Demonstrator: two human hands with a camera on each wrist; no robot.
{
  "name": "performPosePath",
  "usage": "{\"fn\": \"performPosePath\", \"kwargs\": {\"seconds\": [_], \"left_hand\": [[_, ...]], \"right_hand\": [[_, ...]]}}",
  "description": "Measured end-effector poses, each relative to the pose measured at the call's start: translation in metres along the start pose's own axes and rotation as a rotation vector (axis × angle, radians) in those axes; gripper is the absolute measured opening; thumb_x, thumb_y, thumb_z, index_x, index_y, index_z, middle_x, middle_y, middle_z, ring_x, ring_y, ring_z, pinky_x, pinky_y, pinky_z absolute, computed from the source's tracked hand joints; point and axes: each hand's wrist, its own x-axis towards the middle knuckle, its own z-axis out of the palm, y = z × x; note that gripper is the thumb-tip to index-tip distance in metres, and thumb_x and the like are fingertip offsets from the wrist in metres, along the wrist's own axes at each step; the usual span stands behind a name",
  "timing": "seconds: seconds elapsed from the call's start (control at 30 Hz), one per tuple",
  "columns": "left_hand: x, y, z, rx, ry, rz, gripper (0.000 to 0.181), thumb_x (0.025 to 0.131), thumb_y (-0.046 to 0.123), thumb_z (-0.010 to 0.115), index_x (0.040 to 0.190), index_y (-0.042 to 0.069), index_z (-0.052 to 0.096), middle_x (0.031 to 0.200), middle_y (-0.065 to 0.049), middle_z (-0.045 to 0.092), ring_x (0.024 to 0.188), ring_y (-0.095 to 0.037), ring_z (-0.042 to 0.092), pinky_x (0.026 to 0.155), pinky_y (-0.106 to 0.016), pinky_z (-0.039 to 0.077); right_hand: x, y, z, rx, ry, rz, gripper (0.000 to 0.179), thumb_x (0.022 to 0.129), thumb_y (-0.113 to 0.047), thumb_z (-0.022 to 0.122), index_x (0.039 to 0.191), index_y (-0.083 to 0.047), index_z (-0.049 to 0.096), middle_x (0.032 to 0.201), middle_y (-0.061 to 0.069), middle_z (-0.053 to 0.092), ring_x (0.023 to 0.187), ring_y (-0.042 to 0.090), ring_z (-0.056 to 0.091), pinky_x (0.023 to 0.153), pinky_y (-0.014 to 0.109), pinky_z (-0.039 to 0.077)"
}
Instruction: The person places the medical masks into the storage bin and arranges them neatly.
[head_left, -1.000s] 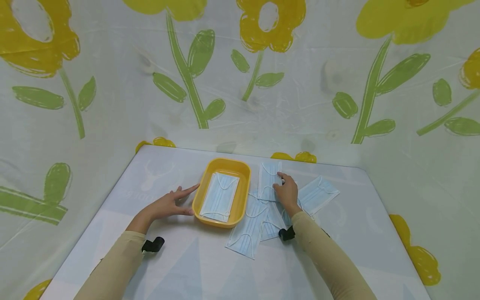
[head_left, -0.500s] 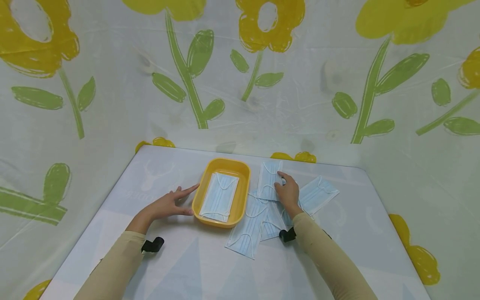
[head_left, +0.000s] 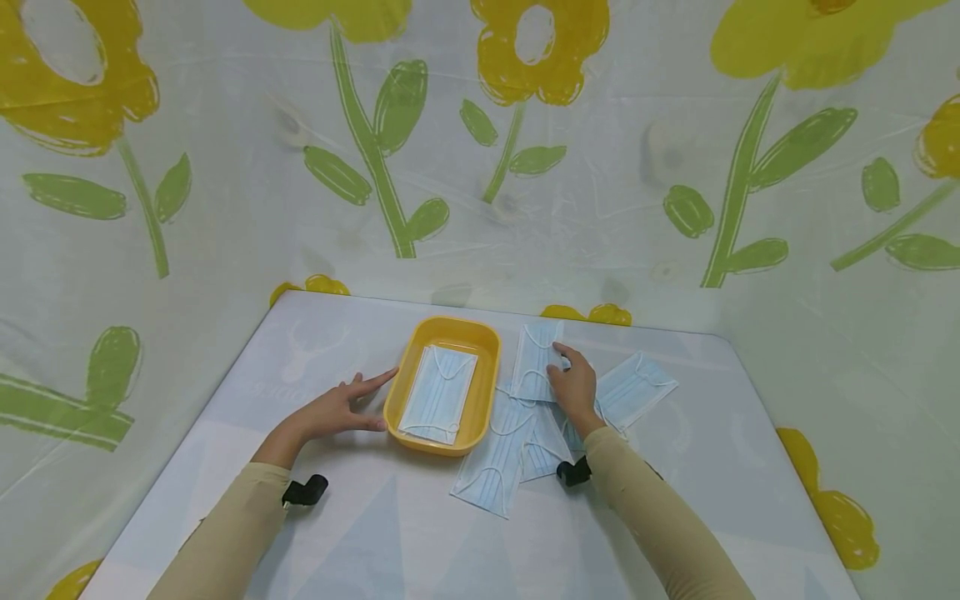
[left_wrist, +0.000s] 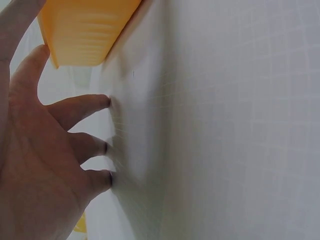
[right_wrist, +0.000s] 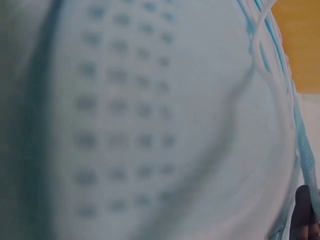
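Observation:
My left hand [head_left: 347, 408] spreads its fingers beside the yellow tray [head_left: 487, 417], with thumb and index fingertip at its left rim. In the left wrist view, the other fingertips [left_wrist: 104, 101] are at the white tabletop. A light blue pleated face mask [head_left: 441, 392] with white ear loops lies inside the tray. To the right of the tray, my right hand [head_left: 576, 385] pinches the right edge of another face mask [head_left: 531, 358] between thumb and index finger. Blurred mask fabric [right_wrist: 150, 110] fills most of the right wrist view, a dark fingertip [right_wrist: 301, 210] at its lower right corner.
Several more face masks overlap under and around the right hand, including a near mask [head_left: 491, 467] and a slanted mask [head_left: 637, 387] at the right. The white table [head_left: 360, 542] meets a flower-printed cloth [head_left: 585, 208] behind and at the sides.
The pinched mask has tilted slightly, its lower end shifting a little to the left. The left hand and the tray stay as they were.

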Motion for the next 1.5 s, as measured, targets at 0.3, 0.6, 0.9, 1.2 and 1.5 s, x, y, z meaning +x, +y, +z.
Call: {"fn": "performPosePath", "kwargs": {"seconds": [0.3,0.6,0.9,1.2,1.5], "left_hand": [[0.0,-0.001,0.001,-0.003,0.015,0.014,0.104,0.074,0.061,0.083,0.16,0.04,0.029,0.167,-0.02,0.019,0.149,-0.057,0.001,0.107,-0.083,0.011],[0.0,-0.002,0.001,0.004,0.022,0.051,0.1,0.076,0.059,0.083,0.159,0.041,0.031,0.166,-0.015,0.024,0.151,-0.053,0.004,0.109,-0.082,0.01],[-0.002,-0.002,0.001,-0.004,0.01,0.049,0.099,0.079,0.057,0.081,0.16,0.039,0.029,0.167,-0.025,0.013,0.147,-0.062,-0.003,0.105,-0.085,0.01],[-0.002,-0.004,0.003,-0.014,0.009,0.08,0.097,0.081,0.056,0.081,0.16,0.041,0.028,0.168,-0.015,0.02,0.153,-0.049,0.005,0.11,-0.08,0.014],[0.0,-0.005,0.002,0.0,0.008,0.085,0.096,0.081,0.057,0.079,0.16,0.043,0.028,0.168,-0.018,0.019,0.152,-0.05,0.006,0.111,-0.079,0.015]], "right_hand": [[-0.003,-0.001,-0.002,0.02,0.0,0.0,0.045,0.097,-0.009,0.063,0.142,-0.009,0.06,0.143,0.014,0.058,0.1,0.031,0.059,0.085,0.043,0.052],[-0.007,-0.004,-0.003,0.028,0.002,-0.028,0.044,0.097,-0.009,0.063,0.141,-0.008,0.06,0.14,0.014,0.06,0.092,0.029,0.058,0.076,0.036,0.047],[-0.007,-0.001,-0.002,0.034,0.013,-0.019,0.045,0.097,-0.01,0.063,0.141,-0.01,0.06,0.142,0.013,0.059,0.095,0.029,0.059,0.077,0.036,0.048],[-0.011,0.0,-0.006,0.063,0.03,-0.033,0.043,0.097,-0.01,0.064,0.141,-0.011,0.061,0.14,0.012,0.061,0.09,0.026,0.06,0.068,0.029,0.048],[-0.012,0.002,-0.009,0.072,0.028,-0.026,0.044,0.098,-0.011,0.064,0.141,-0.012,0.061,0.14,0.011,0.061,0.09,0.026,0.058,0.068,0.028,0.048]]}}
